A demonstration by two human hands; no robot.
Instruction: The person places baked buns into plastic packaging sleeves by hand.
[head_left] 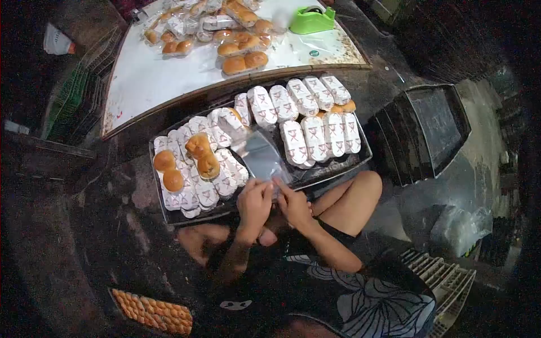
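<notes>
My left hand point(255, 204) and my right hand point(295, 207) are close together at the front edge of a black tray point(329, 179). Both have their fingers pinched on the near end of a transparent plastic bag point(262, 159), which lies flat and reaches over the tray. Paper-wrapped buns point(205, 194) fill the tray's left part, printed paper side up. A bare twin bun point(203, 156) and another twin bun point(168, 170) rest on top of them, brown side up. More wrapped buns point(315, 138) stand in rows at the tray's right.
Behind the tray, a white table point(163, 79) holds bagged buns point(245, 62) and a green tape dispenser point(311, 20). Stacked black trays point(417, 135) stand at right, with a plastic bundle point(462, 228) and a crate point(451, 276) nearer. A tray of buns point(152, 311) sits at lower left.
</notes>
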